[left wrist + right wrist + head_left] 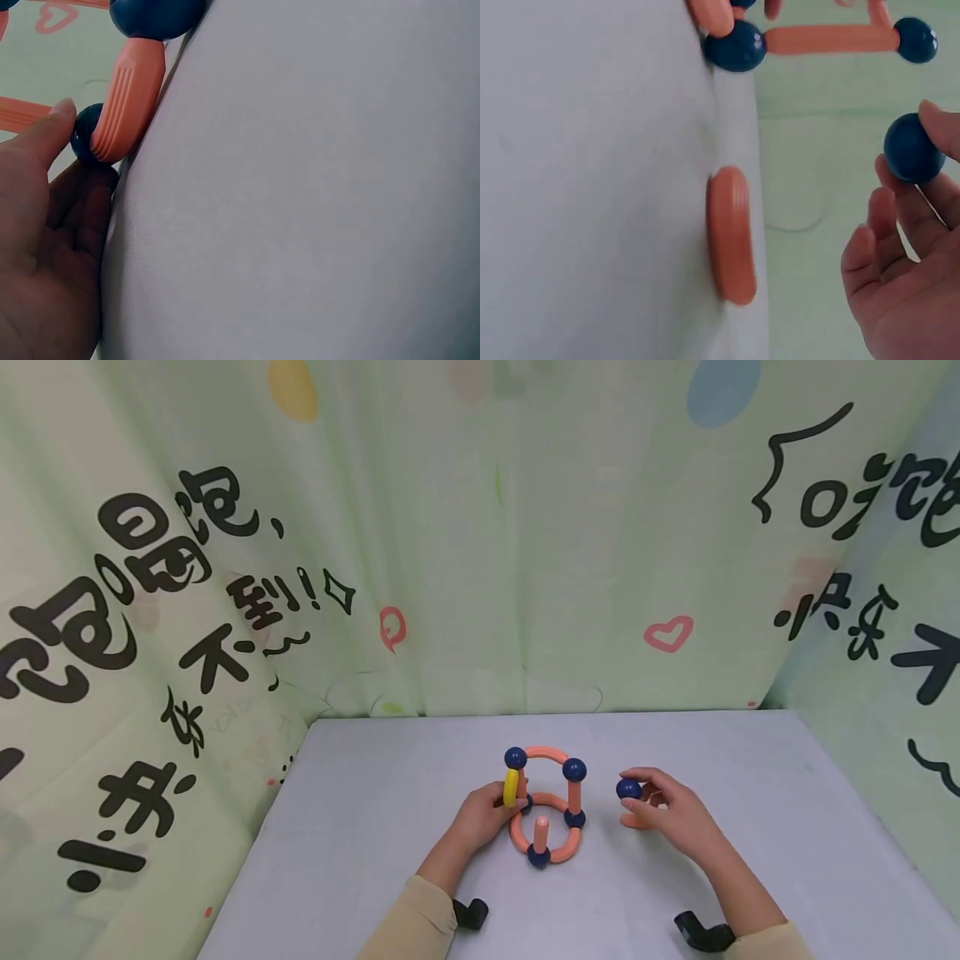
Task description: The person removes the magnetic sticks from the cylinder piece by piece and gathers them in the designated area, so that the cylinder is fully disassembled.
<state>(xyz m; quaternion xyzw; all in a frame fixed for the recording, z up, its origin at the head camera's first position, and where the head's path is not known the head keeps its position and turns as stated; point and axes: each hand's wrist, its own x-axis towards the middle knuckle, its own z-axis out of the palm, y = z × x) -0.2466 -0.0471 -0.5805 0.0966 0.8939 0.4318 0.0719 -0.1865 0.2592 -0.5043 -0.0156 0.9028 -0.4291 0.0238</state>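
Observation:
A frame of orange rods and dark blue balls [538, 857] stands on the table, with a ring of curved rods at its base and uprights rising from it. My left hand [480, 817] holds its lower left side, thumb and fingers about a blue ball [88, 135] there. A yellow curved piece [511, 787] stands upright by the left upright, just above those fingers. To the right, apart from the frame, my right hand [670, 807] pinches a loose blue ball [913, 148] between thumb and fingertips. One short orange upright [542, 833] at the front has a bare top end.
A loose orange curved rod [733, 236] lies on the white table [360, 793] below my right hand. Behind the table hangs a pale green curtain [525, 568] with printed characters, which also runs along both sides. Black wrist mounts [703, 933] sit at both cuffs.

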